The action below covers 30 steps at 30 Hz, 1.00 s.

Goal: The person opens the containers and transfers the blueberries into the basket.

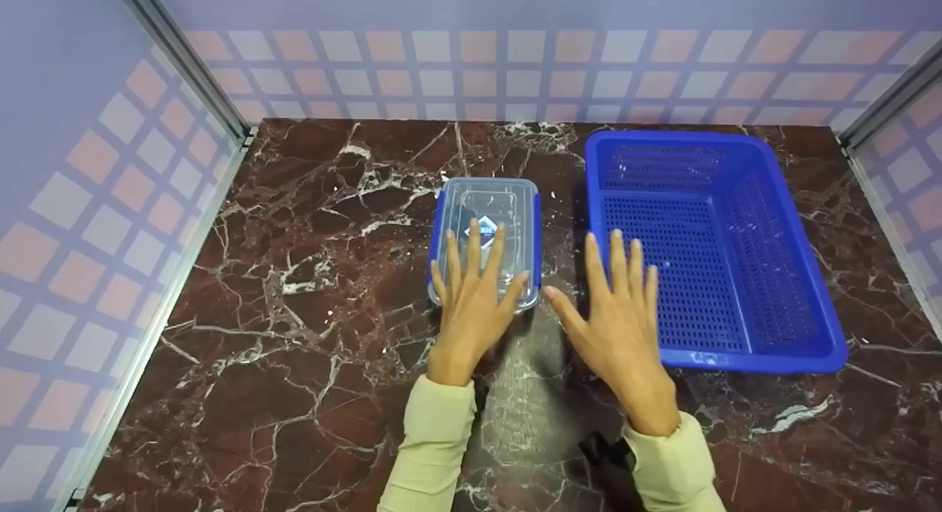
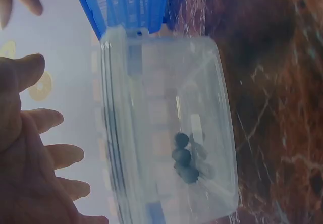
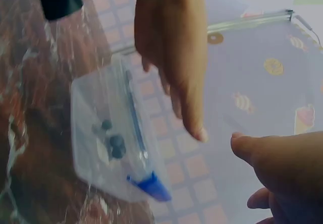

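A clear lidded food container with blue side clips stands on the marbled tabletop. Through its wall, a few dark round things show inside; their kind is unclear. My left hand is spread palm down over the container's near half, fingers straight. In the left wrist view a gap separates that hand from the lid. My right hand, also spread, hovers right of the container, its fingertips over the basket's left rim. Neither hand holds anything. The container also appears in the right wrist view, beyond the left hand.
A blue perforated plastic basket stands right of the container, with a narrow strip of tabletop between them. Pale panels with a checked pattern enclose the back and sides. Dark straps show near the right wrist.
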Available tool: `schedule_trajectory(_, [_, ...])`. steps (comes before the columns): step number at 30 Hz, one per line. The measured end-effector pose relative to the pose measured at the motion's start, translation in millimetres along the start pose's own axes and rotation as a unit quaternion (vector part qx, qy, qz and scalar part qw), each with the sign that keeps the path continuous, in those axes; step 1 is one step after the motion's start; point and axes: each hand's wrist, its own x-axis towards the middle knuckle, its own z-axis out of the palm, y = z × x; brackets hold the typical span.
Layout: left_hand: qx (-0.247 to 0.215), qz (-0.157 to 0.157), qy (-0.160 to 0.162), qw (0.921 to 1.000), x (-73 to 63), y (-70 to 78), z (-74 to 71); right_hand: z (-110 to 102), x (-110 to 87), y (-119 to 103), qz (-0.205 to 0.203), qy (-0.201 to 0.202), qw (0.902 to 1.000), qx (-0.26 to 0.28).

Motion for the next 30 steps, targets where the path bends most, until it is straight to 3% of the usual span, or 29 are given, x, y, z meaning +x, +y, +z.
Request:
schedule_trajectory(15, [-0.023, -0.052, -0.005, 0.9984, 13.3, -34.3, -2.1, 27, 19.8, -42, -0.055, -0.021, 0.9960, 0.068])
schedule_trajectory(24, [-0.064, -0.059, 0.024, 0.9959, 14.3, -45.2, -0.3, 58, 43.0, -37, -0.015, -0.059, 0.9922, 0.109])
schedule_trajectory(30, [-0.085, -0.067, 0.061, 0.9923, 18.1, -49.8, -0.9, 71, 58.4, -27, 0.020, -0.013, 0.9884, 0.150])
